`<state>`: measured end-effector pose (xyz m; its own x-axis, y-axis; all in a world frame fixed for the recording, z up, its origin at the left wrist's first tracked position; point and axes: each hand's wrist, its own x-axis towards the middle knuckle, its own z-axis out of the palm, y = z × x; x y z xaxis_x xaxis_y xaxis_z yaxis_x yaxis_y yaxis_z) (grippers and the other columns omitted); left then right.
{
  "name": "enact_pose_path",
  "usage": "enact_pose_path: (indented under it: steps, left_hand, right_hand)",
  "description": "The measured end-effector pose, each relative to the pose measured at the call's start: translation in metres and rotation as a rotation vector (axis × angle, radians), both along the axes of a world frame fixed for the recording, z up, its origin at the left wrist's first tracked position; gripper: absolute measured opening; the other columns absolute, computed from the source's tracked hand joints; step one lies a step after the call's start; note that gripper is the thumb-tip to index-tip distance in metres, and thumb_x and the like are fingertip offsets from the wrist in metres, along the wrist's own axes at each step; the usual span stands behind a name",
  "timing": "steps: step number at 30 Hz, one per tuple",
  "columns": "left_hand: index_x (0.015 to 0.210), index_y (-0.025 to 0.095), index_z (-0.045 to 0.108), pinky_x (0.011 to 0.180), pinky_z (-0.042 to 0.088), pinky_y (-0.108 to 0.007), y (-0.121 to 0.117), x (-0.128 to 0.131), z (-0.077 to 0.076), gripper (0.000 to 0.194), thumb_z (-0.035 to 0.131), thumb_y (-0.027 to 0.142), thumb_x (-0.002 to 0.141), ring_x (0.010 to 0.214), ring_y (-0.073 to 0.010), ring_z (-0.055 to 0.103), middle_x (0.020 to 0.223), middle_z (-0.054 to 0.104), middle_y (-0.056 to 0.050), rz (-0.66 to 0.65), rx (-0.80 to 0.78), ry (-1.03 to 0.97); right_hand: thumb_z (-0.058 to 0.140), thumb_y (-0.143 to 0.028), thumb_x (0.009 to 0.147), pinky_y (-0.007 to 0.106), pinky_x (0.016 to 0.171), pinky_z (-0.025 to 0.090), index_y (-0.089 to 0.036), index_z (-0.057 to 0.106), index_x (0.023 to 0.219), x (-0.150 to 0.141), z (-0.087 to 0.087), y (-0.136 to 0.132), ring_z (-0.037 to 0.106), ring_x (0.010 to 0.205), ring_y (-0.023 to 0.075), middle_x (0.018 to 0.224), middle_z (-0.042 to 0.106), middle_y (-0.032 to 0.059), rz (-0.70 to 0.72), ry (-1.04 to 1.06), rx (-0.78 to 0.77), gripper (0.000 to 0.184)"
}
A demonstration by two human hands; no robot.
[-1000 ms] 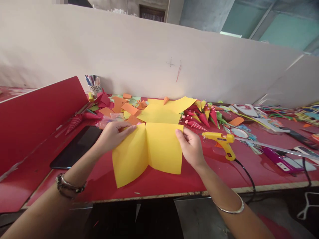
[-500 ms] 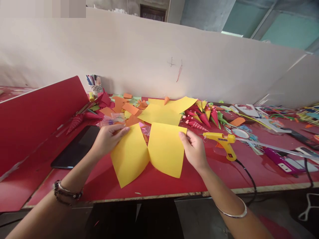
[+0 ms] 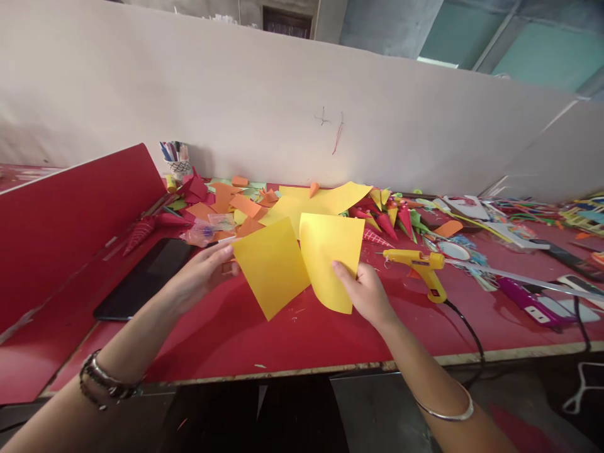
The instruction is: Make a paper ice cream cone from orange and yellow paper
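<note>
My left hand (image 3: pixel 207 269) pinches the left corner of a yellow paper piece (image 3: pixel 271 270), thumb on top. A second yellow paper piece (image 3: pixel 330 258) is gripped at its right edge by my right hand (image 3: pixel 365 290), with the thumb across its face. The right piece curls; the left one is flatter and tilted. Their inner edges meet low in the middle, and I cannot tell whether they are still joined there. Both are held above the red tabletop (image 3: pixel 226 352). Behind them lies a larger yellow sheet (image 3: pixel 292 201), partly covered.
A yellow glue gun (image 3: pixel 418 261) with a black cord lies right of my right hand. On the left are a black tablet-like slab (image 3: pixel 141 283) and a pen cup (image 3: pixel 178 165). Orange scraps (image 3: pixel 248 206) and paper cones (image 3: pixel 387 223) crowd the back. A purple power strip (image 3: pixel 528 303) sits right.
The yellow paper has split down its middle into two parts, which have risen and shifted right. My right hand grips lower on its part; my left hand has turned.
</note>
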<state>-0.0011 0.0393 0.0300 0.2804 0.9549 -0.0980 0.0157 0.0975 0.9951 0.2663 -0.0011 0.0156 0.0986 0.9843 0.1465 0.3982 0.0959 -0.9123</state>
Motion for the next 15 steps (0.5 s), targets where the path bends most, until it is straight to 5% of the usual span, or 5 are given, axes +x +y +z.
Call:
enact_pose_path:
  steps: [3, 11, 15]
  left_hand:
    - [0.096, 0.018, 0.06, 0.075, 0.047, -0.028, -0.007, 0.012, -0.007, 0.037, 0.055, 0.046, 0.071, 0.089, -0.0194, 0.058, 0.1, 0.063, -0.007, -0.021, -0.036, 0.085]
    - [0.084, 0.017, 0.061, 0.059, 0.049, -0.025, -0.014, 0.026, -0.005, 0.029, 0.056, 0.042, 0.071, 0.073, -0.0196, 0.061, 0.087, 0.067, -0.004, 0.318, 0.186, 0.251]
    - [0.074, 0.016, 0.061, 0.049, 0.046, -0.024, -0.018, 0.022, 0.001, 0.023, 0.056, 0.038, 0.07, 0.062, -0.018, 0.059, 0.076, 0.067, -0.004, 0.372, 0.192, 0.324]
  right_hand:
    - [0.05, -0.046, 0.075, 0.022, 0.035, 0.029, -0.016, 0.051, 0.057, -0.002, -0.001, 0.001, 0.039, 0.04, 0.0104, 0.046, 0.045, -0.0006, -0.012, 0.024, 0.009, 0.035]
    - [0.052, -0.048, 0.074, 0.025, 0.049, 0.044, -0.014, 0.06, 0.074, -0.003, 0.0, 0.002, 0.058, 0.062, 0.0186, 0.072, 0.064, 0.007, -0.06, 0.085, 0.061, 0.035]
    - [0.053, -0.048, 0.073, 0.025, 0.052, 0.046, -0.013, 0.061, 0.077, -0.002, 0.001, 0.001, 0.06, 0.067, 0.0209, 0.07, 0.065, 0.007, -0.045, 0.101, 0.044, 0.037]
